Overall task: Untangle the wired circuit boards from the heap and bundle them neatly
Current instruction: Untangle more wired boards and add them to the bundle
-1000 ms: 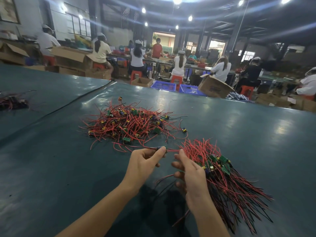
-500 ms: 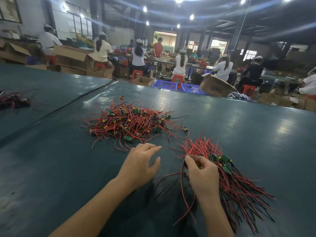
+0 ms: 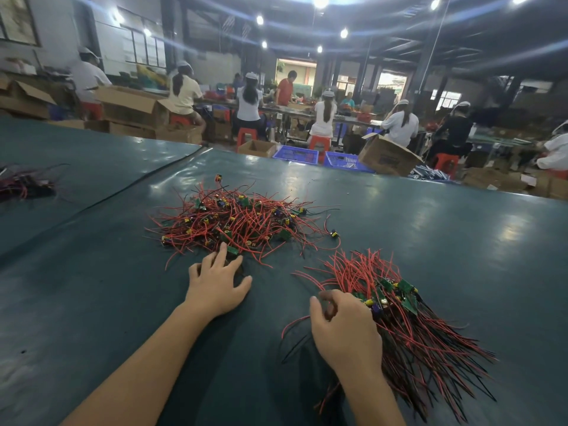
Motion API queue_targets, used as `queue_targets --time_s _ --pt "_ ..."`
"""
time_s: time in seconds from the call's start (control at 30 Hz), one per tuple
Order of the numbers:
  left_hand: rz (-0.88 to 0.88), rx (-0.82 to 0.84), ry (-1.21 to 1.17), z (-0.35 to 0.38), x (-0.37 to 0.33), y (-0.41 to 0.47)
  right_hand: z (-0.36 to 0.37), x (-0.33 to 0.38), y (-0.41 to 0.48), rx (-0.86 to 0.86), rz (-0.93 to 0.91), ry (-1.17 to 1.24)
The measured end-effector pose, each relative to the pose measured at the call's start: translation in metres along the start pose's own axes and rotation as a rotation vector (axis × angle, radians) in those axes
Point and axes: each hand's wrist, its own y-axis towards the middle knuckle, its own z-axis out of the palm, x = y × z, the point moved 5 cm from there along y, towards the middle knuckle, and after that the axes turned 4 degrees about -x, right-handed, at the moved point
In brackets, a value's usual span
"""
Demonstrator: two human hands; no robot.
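Since half a second ago, the left hand [image 3: 216, 284] is seen to have been carried forward to the near edge of the heap [image 3: 236, 222], and the wired board then being laid down by the right hand [image 3: 341, 327] is now set against the bundle [image 3: 408, 327].

The left hand's fingers are held spread and nearly straight. Its fingertips [image 3: 222, 248] are placed at a green board on the heap's near edge, and nothing is gripped yet.

The right hand is kept to the right of the heap and nearer the person, over the bundle's left side. Its fingers are curled, with thumb and forefinger drawn close together. Whether a wire is pinched between them cannot be told.

The heap is left lying on the table [image 3: 92, 318] as a loose tangle of red wires and small boards. The bundle is laid just to its right, well sorted, with boards gathered in the middle and wires fanned out both ways.

The task is judged to be partly done. A good many boards are already bundled, yet a comparable tangle is still to be picked apart. A smaller tangle [image 3: 24, 184] is seen far to the heap's left.
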Motion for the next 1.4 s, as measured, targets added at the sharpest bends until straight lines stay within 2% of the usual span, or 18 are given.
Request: queue_targets --time_s 0.17,0.3,0.4,0.6,0.77,0.97,1.1,1.27,1.4 --pt "0.031 0.010 0.015 0.002 0.000 0.001 0.011 0.011 -0.002 0.049 -0.133 0.247" --pt "-0.001 -0.066 -0.004 -0.002 0.000 0.000 0.023 0.014 -0.004 0.148 -0.135 0.356" --pt "-0.001 -0.171 -0.021 -0.008 -0.001 -0.003 0.030 0.008 -0.004 0.239 -0.121 0.270" --pt "-0.003 -0.344 -0.025 -0.022 -0.001 -0.008 0.022 -0.005 0.003 0.157 -0.077 0.070" --pt "0.020 -0.314 -0.096 -0.022 -0.002 -0.013 0.020 -0.008 0.003 0.150 -0.051 0.004" --pt "0.010 -0.328 -0.163 -0.028 -0.004 -0.022 0.021 -0.008 0.004 0.141 -0.025 0.115" --pt "0.107 -0.501 -0.306 -0.045 -0.020 -0.035 0.017 -0.004 0.006 0.078 0.003 0.338" --pt "0.363 -0.687 -0.484 -0.068 -0.060 -0.061 0.013 0.007 0.005 0.059 -0.033 0.577" --pt "0.621 -0.701 -0.555 -0.075 -0.089 -0.081 0.013 0.011 0.005 0.068 0.020 0.810"
